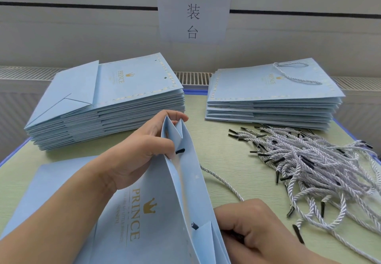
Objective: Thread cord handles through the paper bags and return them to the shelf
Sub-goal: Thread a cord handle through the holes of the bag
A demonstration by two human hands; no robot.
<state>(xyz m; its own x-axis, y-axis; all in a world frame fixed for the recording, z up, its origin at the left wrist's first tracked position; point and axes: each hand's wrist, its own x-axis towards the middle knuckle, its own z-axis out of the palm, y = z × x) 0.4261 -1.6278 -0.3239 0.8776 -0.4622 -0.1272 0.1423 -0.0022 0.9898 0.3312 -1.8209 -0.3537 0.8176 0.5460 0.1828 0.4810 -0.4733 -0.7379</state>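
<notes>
In the lower middle of the frame a light blue paper bag [144,212] with a gold "PRINCE" print and a crown lies on the pale green table [206,136], and its mouth is lifted open toward the right. The left hand [142,150] comes from the lower left and pinches the upper edge of the bag at the far corner, with the fingers curled around the folded side gusset; a black cord tip [179,151] sticks out through a hole just beside these fingers. The right hand [247,228] is at the lower right of the bag, its fingers curled around a dark cord end at the near edge of the bag. A white twisted cord [222,181] runs on the table from the bag side down to this hand. In the right part of the frame lies a loose pile of cords [309,164] with black tips. In the upper left stands a stack of flat bags [107,103] with empty holes, and in the upper right a second stack [272,98] whose top bag carries a cord handle. A paper sign [193,8] with three characters hangs on the wall behind.
</notes>
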